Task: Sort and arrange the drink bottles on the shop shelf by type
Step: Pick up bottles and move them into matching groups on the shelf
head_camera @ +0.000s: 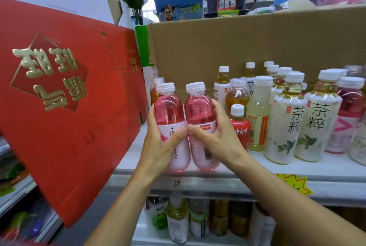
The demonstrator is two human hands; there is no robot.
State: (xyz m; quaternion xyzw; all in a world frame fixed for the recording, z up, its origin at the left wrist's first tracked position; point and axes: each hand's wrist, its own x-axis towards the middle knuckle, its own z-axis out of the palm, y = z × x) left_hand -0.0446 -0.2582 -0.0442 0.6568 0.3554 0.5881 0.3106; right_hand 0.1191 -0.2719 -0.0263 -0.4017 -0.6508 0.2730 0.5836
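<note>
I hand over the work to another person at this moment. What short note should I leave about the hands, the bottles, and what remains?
Left hand grips the left pink bottle; right hand grips the right pink bottle. Both stand side by side at the front of the shelf, next to the red box.
Done: two pink ones paired.
To do: the bottles on their right are mixed, tea bottles, red-label bottle, pale yellow bottle; group them by type.

Both forearms (122, 206) are bare where they cross the shelf (217, 176) front; above it the left hand (158, 146) and right hand (215, 138) are bare too, fingers slender.
</note>
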